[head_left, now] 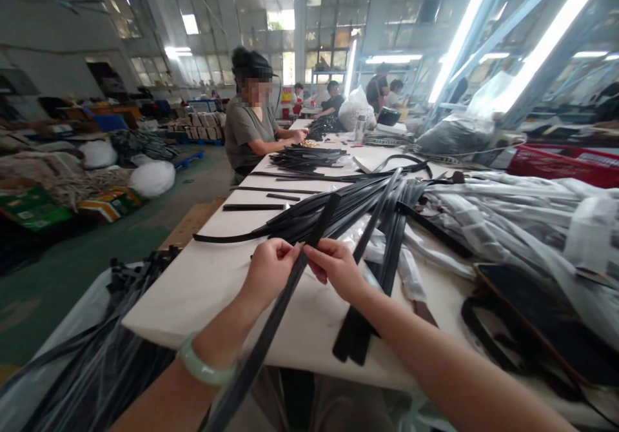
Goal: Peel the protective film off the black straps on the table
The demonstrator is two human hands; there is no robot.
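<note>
My left hand point(271, 269) and my right hand point(336, 267) both pinch one long black strap point(271, 335) between them, just above the near part of the white table point(203, 284). The strap runs from under my left forearm up past my fingers toward a fanned pile of black straps point(358, 209) in the table's middle. A pale green bangle point(206, 367) sits on my left wrist. More black straps point(382, 271) lie flat right of my right hand and overhang the near edge.
Clear plastic sleeves point(512, 219) are heaped at the right. A plastic-lined bin of black straps point(106, 348) stands at the lower left. A seated person point(249, 129) works further along the table beside another strap pile point(307, 157). Other people sit far back.
</note>
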